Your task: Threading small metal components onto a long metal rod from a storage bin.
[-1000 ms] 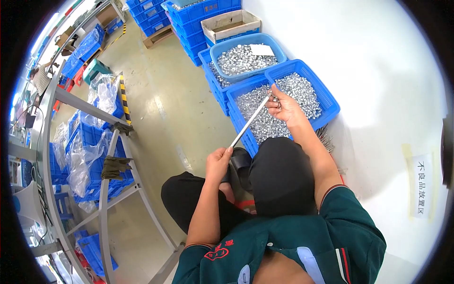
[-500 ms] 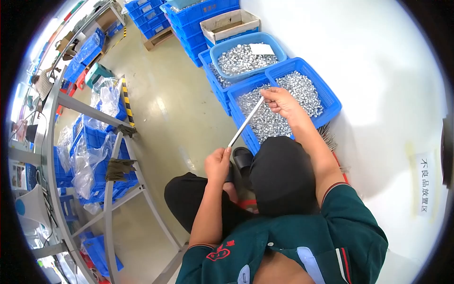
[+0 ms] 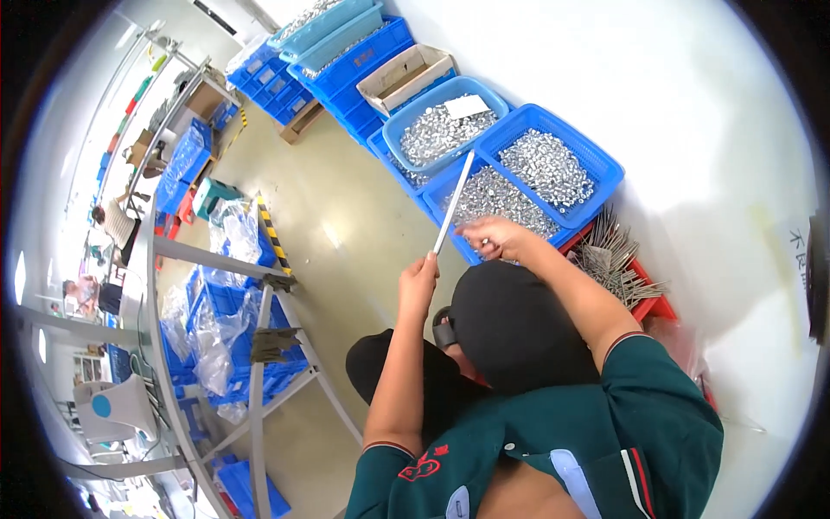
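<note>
Head view, looking down. Left hand (image 3: 421, 275): fingers closed around the lower end of a thin metal rod (image 3: 453, 204). The rod rises tilted from this hand, up and to the right, and its upper end lies over the blue crates. Right hand (image 3: 489, 238): fingers curled and pinched together just beside the lower part of the rod, above the edge of the near blue crate (image 3: 461, 245). Whether it holds a small part or touches the rod cannot be told.

Count of containers near the hands: three blue ones filled with small silver metal parts, namely the near blue crate, a second blue crate (image 3: 596, 163) to its right, and a round-cornered blue tub (image 3: 400, 128) behind them. A white slip (image 3: 468, 105) lies on the parts in the tub. One red tray (image 3: 654, 304), right of the right forearm, holds a loose bundle of thin metal pins (image 3: 616, 259). One open cardboard box (image 3: 406, 73) stands behind the tub.
</note>
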### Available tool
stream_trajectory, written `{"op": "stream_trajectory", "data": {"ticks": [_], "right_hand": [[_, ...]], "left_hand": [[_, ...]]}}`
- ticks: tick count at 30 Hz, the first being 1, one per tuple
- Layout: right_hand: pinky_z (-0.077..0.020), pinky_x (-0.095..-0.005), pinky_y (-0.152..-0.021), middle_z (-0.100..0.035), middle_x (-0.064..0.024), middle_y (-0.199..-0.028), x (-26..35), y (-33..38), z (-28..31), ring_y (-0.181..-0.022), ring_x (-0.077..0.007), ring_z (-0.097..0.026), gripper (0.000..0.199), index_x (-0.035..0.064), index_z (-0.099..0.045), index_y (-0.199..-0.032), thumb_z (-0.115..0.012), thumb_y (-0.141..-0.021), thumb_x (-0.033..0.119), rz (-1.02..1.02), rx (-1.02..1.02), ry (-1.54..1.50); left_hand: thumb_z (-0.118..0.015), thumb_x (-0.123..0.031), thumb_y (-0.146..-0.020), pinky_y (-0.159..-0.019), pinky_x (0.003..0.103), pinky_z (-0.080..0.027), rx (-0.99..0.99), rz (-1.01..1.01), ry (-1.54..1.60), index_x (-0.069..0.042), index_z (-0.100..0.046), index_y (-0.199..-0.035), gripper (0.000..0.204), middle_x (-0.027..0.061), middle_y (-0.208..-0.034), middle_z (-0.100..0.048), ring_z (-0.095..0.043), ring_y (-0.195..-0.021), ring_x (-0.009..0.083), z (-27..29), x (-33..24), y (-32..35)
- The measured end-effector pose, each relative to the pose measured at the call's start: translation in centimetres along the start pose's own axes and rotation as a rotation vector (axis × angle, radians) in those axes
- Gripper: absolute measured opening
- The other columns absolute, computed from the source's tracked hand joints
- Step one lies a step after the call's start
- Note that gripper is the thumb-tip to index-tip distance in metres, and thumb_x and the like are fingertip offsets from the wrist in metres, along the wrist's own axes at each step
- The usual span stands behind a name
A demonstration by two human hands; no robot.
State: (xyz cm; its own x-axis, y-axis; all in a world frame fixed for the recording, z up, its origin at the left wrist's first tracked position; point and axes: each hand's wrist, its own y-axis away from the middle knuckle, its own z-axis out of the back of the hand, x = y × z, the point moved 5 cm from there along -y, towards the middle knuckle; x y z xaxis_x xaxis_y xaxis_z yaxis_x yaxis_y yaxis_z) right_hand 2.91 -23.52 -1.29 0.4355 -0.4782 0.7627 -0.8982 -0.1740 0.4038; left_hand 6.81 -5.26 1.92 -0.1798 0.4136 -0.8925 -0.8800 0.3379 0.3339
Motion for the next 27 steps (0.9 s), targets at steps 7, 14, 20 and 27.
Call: {"op": "stream_trajectory", "data": {"ticks": [7,14,20,27], "right_hand": [[-0.0146,-0.0189,-0.035,-0.037,0.0051,-0.058,0.8,2.0,-2.5,-0.040,-0.0026,-0.025,0.020,0.0118,-0.051,-0.077,-0.052,-0.088,0.030,0.010,0.067,-0.140],[-0.0157,-0.0194,-0.034,-0.040,0.0041,-0.059,0.6,2.2,1.2,-0.039,-0.0032,-0.025,0.018,0.0107,-0.052,-0.079,-0.052,-0.087,0.027,0.139,-0.069,-0.292],[-0.0185,-0.0198,-0.034,-0.041,0.0029,-0.059,0.4,2.6,1.8,-0.040,-0.0042,-0.027,0.015,0.0073,-0.053,-0.083,-0.050,-0.087,0.021,0.140,-0.170,-0.407],[-0.0198,-0.0181,-0.035,-0.038,0.0051,-0.057,2.8,2.1,5.6,-0.042,-0.0027,-0.028,0.021,0.0053,-0.055,-0.099,-0.050,-0.088,0.023,0.223,-0.288,-0.606]], "left_hand": [[-0.045,-0.044,-0.087,-0.033,0.021,-0.018,0.182,-0.020,0.041,-0.008,-0.049,-0.066,0.042,-0.0051,-0.048,-0.034,-0.026,-0.036,0.0039,-5.4,-6.2,-2.8],[-0.047,-0.034,-0.086,-0.047,0.032,-0.038,0.206,-0.447,-0.497,0.000,-0.057,-0.070,0.039,0.0080,-0.056,-0.052,-0.049,-0.049,0.0174,-8.9,-6.6,-5.3],[-0.044,-0.027,-0.085,-0.065,0.044,-0.042,0.187,-0.447,-0.555,0.001,-0.060,-0.075,0.033,0.0223,-0.073,-0.058,-0.055,-0.073,0.0394,-9.4,-7.5,-3.8],[-0.047,-0.025,-0.083,-0.061,0.040,-0.041,0.217,-0.296,-0.554,0.002,-0.057,-0.071,0.031,0.0207,-0.067,-0.057,-0.055,-0.065,0.0352,-6.3,-5.8,-2.6]]}}
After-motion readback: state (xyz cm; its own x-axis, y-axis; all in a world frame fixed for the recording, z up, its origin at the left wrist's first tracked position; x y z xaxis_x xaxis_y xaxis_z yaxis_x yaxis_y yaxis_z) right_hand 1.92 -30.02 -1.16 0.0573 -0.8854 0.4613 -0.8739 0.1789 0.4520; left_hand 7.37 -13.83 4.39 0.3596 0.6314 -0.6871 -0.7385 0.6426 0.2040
